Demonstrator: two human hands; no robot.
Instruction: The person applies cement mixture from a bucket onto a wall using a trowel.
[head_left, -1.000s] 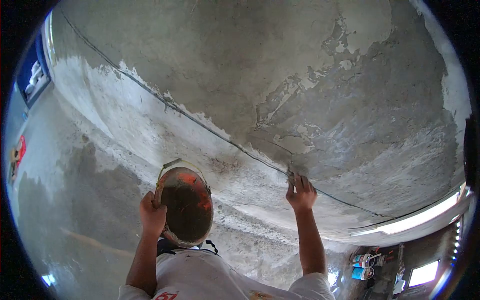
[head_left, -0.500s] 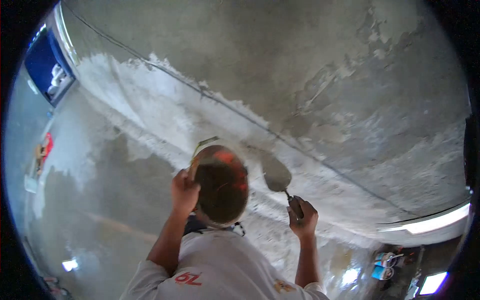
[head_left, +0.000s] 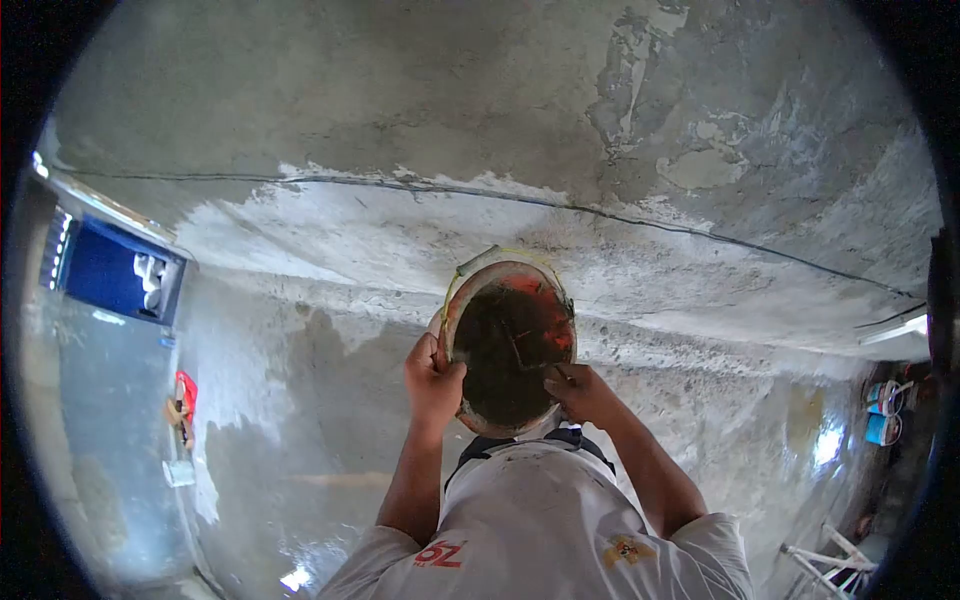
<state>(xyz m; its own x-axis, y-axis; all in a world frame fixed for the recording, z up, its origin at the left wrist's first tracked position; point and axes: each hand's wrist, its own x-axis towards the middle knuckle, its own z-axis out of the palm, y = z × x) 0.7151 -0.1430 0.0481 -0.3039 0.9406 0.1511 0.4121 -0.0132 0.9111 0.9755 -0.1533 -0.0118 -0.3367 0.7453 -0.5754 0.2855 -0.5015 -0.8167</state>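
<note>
A round bucket (head_left: pixel 562 322) with a pale rim and patches of red-orange inner wall is held in front of my body. Dark wet mix lies inside it, and its wire handle with a grip stands up past the far rim. My left hand (head_left: pixel 436 388) is closed on the bucket's left rim. At the near right rim, my right hand (head_left: pixel 582 394) is closed around the handle of a trowel (head_left: pixel 520 352). Its blade is inside the bucket, faint against the dark mix and hard to make out.
Ahead is a rough grey wall (head_left: pixel 400 80) with a dark cable (head_left: pixel 480 195) running across it. A blue-framed opening (head_left: pixel 110 265) is at far left, with a red item (head_left: pixel 187 395) below. Blue-and-white buckets (head_left: pixel 882 415) and a white metal frame (head_left: pixel 835 562) stand at right.
My right hand has brought the trowel from near the wall, leftward and into the bucket. The view has turned, and the bucket now appears farther right in it.
</note>
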